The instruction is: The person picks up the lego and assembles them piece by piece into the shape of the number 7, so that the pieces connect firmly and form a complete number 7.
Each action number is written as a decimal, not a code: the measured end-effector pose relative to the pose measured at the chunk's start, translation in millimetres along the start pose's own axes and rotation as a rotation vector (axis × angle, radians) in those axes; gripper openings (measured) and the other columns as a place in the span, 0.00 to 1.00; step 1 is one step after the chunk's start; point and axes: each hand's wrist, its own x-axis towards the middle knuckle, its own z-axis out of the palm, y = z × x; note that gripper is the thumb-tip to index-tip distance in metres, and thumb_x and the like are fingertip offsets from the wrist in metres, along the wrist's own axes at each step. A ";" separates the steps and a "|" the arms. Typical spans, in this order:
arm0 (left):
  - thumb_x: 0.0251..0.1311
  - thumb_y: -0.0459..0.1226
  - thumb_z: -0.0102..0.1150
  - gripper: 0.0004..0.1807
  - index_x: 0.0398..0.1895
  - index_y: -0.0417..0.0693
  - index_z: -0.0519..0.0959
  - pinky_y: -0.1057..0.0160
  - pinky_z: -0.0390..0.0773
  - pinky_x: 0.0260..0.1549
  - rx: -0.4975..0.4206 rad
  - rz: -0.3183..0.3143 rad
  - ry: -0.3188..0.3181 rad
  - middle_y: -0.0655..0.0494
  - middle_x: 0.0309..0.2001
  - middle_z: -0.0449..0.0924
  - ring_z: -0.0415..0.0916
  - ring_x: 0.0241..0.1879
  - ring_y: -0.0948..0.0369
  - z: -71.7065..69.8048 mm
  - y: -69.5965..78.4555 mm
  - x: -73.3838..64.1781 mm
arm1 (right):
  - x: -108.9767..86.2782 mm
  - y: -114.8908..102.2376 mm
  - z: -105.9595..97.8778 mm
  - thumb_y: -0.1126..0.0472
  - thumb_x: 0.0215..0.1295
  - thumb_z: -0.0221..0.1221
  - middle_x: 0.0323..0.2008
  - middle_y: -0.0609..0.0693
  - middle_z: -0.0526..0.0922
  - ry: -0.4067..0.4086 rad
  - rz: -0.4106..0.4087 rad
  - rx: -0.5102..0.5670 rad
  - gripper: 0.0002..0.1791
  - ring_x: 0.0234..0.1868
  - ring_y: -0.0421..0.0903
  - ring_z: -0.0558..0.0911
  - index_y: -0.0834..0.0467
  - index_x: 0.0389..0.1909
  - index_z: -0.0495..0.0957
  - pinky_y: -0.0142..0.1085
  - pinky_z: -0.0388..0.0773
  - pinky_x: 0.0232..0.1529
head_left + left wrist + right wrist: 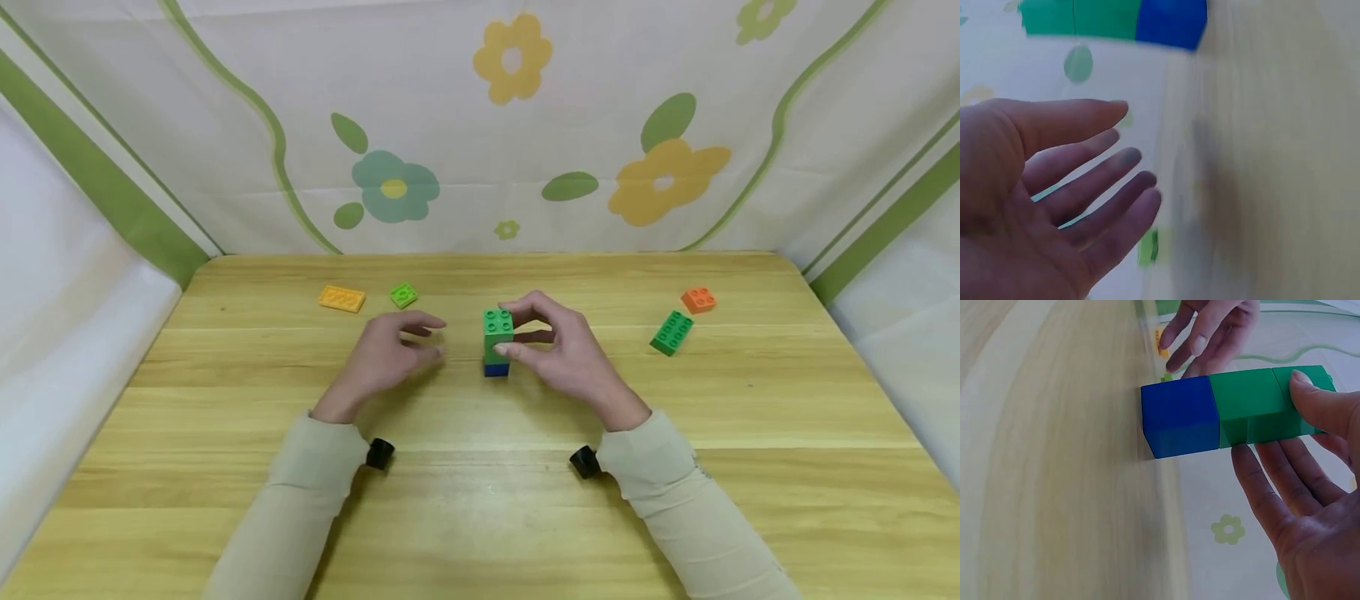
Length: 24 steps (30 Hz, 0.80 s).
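An upright stack of toy building bricks (pixel 498 337) stands mid-table, green in its upper part with a blue brick (pixel 1180 417) at the bottom. My right hand (pixel 566 350) pinches the green part (pixel 1250 403) from the right, thumb on the near side and fingers on the far side. To the left of the stack, apart from it, is my left hand (pixel 390 350), palm turned inward with fingers loosely bent and nothing between them. In the left wrist view, the thumb and fingers of that hand (pixel 1072 181) are spread below the bricks (pixel 1110 19).
Behind the left hand lie a flat yellow-orange brick (pixel 342 298) and a small lime-green brick (pixel 403 295). Off to the right are a longer green brick (pixel 672 332) and an orange brick (pixel 699 300). A flower-patterned cloth (pixel 480 142) hangs along the table's back edge.
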 end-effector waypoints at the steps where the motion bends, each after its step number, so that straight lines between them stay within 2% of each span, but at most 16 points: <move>1: 0.69 0.33 0.70 0.18 0.61 0.38 0.85 0.42 0.85 0.62 0.024 0.016 0.038 0.39 0.63 0.85 0.82 0.63 0.41 -6.0 -3.0 0.3 | -0.1 0.4 0.5 0.67 0.66 0.74 0.61 0.51 0.86 0.001 0.000 0.001 0.21 0.56 0.51 0.87 0.54 0.58 0.82 0.49 0.88 0.60; 5: 0.69 0.32 0.68 0.19 0.61 0.35 0.85 0.37 0.79 0.67 0.129 0.047 0.204 0.36 0.64 0.84 0.79 0.67 0.38 -32.2 -14.4 3.5 | -0.6 1.2 1.4 0.67 0.67 0.74 0.61 0.51 0.85 0.000 -0.002 -0.002 0.21 0.57 0.51 0.87 0.53 0.58 0.82 0.49 0.88 0.60; 8: 0.70 0.33 0.66 0.22 0.65 0.34 0.81 0.35 0.72 0.73 0.212 0.012 0.254 0.34 0.68 0.81 0.73 0.72 0.36 -52.1 -22.7 7.8 | -0.4 2.2 1.3 0.67 0.67 0.74 0.61 0.51 0.85 -0.001 -0.001 -0.001 0.21 0.57 0.51 0.87 0.53 0.58 0.82 0.50 0.87 0.61; 11: 0.70 0.33 0.64 0.28 0.71 0.33 0.75 0.33 0.66 0.76 0.274 -0.050 0.220 0.32 0.74 0.74 0.67 0.76 0.34 -67.9 -31.4 12.0 | -0.3 3.0 0.6 0.67 0.67 0.74 0.61 0.50 0.85 0.000 0.001 -0.002 0.21 0.57 0.50 0.87 0.53 0.58 0.82 0.49 0.87 0.61; 13: 0.68 0.29 0.62 0.32 0.75 0.32 0.71 0.34 0.68 0.75 0.282 -0.079 0.174 0.31 0.77 0.69 0.69 0.72 0.32 -75.1 -38.4 15.0 | -0.3 3.3 0.6 0.67 0.67 0.73 0.61 0.50 0.85 -0.001 0.000 -0.001 0.21 0.57 0.50 0.87 0.53 0.58 0.81 0.50 0.87 0.61; 17: 0.60 0.22 0.55 0.39 0.79 0.29 0.64 0.36 0.72 0.70 0.268 -0.112 0.103 0.29 0.81 0.59 0.67 0.71 0.30 -81.9 -53.4 21.2 | -0.7 4.9 1.4 0.68 0.67 0.73 0.62 0.50 0.85 -0.008 -0.003 0.004 0.21 0.57 0.50 0.87 0.53 0.58 0.81 0.50 0.87 0.61; 20: 0.58 0.20 0.52 0.41 0.80 0.28 0.61 0.33 0.72 0.71 0.286 -0.133 0.082 0.26 0.81 0.59 0.63 0.75 0.30 -83.3 -59.8 24.3 | -1.0 5.2 1.4 0.67 0.67 0.73 0.62 0.50 0.85 -0.012 -0.002 0.005 0.20 0.57 0.50 0.87 0.53 0.57 0.81 0.50 0.87 0.61; 24: 0.63 0.22 0.51 0.38 0.80 0.28 0.61 0.32 0.73 0.70 0.318 -0.150 0.071 0.23 0.76 0.64 0.67 0.71 0.30 -83.3 -60.3 26.6 | -0.7 4.1 0.3 0.67 0.67 0.73 0.62 0.49 0.85 -0.007 -0.002 0.002 0.20 0.57 0.50 0.87 0.52 0.57 0.81 0.49 0.87 0.61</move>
